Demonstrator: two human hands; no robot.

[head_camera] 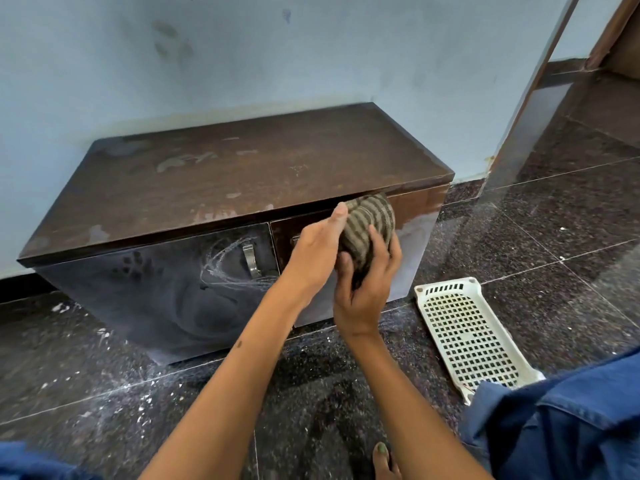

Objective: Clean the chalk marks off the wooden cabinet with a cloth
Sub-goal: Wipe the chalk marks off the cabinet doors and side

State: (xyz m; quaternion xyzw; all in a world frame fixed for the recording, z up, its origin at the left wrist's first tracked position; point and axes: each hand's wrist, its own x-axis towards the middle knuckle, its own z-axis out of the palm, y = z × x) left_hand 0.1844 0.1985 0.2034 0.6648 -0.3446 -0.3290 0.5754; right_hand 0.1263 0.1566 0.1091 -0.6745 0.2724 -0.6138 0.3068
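the cloth (369,225), striped in olive and tan and bunched into a wad, is held against the upper part of the right door of the wooden cabinet (242,168), just below the overhanging top edge. it is gripped from both sides: the left hand (317,252) is laid along its left side with the thumb stretched up beside the fabric and the other fingers hidden behind it, and the right hand (363,289) is curled round its lower right, fingers wrapped over the stripes, so each grip is pinching the cloth rather than spread. white chalk marks (225,261) are seen scribbled on the dark left door around a metal handle (251,259), with a hazy smear lower on the same door. paler smudges are scattered over the brown top. a whitish haze is also visible on the right door beside the cloth. the cabinet is set against a pale blue wall (277,53) that is stained in places. it is stood on a dark speckled stone floor (104,382) dusted with white flecks. a white perforated plastic tray (467,334) is laid flat on the floor near the cabinet's right front corner. blue fabric (571,420) is seen at the lower right and lower left edges, and a toe (382,455) with a greenish nail is seen at the bottom edge.
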